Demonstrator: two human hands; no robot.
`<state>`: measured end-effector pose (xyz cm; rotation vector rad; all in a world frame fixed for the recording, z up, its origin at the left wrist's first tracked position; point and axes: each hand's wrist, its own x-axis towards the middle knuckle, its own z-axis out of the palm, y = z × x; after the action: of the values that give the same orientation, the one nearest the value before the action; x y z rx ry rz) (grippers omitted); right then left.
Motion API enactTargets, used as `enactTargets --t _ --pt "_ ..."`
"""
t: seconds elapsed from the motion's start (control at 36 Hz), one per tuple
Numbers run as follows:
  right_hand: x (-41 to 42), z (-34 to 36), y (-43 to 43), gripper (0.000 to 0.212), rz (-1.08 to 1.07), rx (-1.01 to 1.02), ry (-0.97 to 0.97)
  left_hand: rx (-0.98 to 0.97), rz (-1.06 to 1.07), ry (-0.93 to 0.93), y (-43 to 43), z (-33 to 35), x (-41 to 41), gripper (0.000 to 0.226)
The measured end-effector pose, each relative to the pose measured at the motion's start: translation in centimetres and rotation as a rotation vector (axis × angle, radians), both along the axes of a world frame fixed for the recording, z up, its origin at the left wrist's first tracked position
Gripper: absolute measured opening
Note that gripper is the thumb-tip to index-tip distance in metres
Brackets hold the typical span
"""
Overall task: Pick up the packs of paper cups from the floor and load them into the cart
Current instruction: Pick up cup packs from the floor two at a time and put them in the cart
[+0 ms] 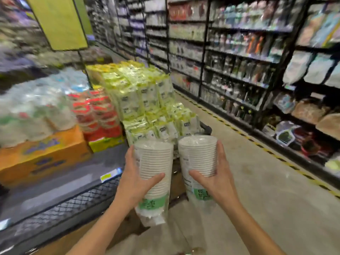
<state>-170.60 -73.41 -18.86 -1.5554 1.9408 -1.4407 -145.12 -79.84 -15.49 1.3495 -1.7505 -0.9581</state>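
I hold two packs of white paper cups, each a stack in clear plastic with a green label near the bottom. My left hand (136,179) grips the left pack (154,162) around its middle. My right hand (215,177) grips the right pack (197,155) the same way. Both packs are upright at chest height, side by side with a small gap. Just beyond them is the cart (207,128), of which only a dark corner shows, piled high with yellow-green wrapped packs (147,100).
A low dark shelf with a mesh front (73,201) runs along my left, carrying an orange box (42,155), red packs (99,116) and clear-wrapped goods. Tall black shelving (239,70) lines the right side behind a yellow-black floor stripe. Bare concrete floor (257,181) lies between.
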Motion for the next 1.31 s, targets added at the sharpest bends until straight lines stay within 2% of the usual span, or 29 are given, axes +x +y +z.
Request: enactTargets --t 0.14,0.28,0.42,0.53,0.72,0.94,1.08,1.19,1.31 --pt "5.3 3.4 -3.6 0.126 0.247 -0.05 -0.034 -0.052 0.243 0.065 2.7 3.1 6.9 0.126" --pt "12.7 4.7 -5.5 0.125 0.48 -0.073 -0.037 -0.108 0.459 0.04 6.9 5.0 12.9 0.127" --pt "20.9 5.1 -4.6 0.122 0.716 -0.082 -0.018 -0.128 0.674 0.042 12.4 5.8 18.6 0.121" --pt "27.1 5.3 -2.8 0.124 0.85 -0.045 -0.003 -0.094 0.822 0.07 17.3 5.8 23.3 0.126" --pt "39.8 5.7 0.6 0.123 1.067 -0.055 0.045 -0.187 1.061 0.146 25.1 4.8 32.3 0.119" --pt "56.7 6.1 5.3 0.123 1.338 -0.085 0.025 -0.312 1.274 0.139 32.8 2.2 45.8 0.112" --pt "66.7 5.6 8.5 0.129 1.452 -0.029 0.08 -0.274 1.437 0.215 37.5 0.4 53.5 0.117" --pt "73.4 4.7 10.9 0.129 1.52 -0.012 0.114 -0.21 1.536 0.315 40.9 -1.2 58.5 0.129" --pt "79.7 3.7 12.0 0.129 1.593 0.004 0.141 -0.2 1.622 0.306 43.5 -2.5 63.1 0.129"
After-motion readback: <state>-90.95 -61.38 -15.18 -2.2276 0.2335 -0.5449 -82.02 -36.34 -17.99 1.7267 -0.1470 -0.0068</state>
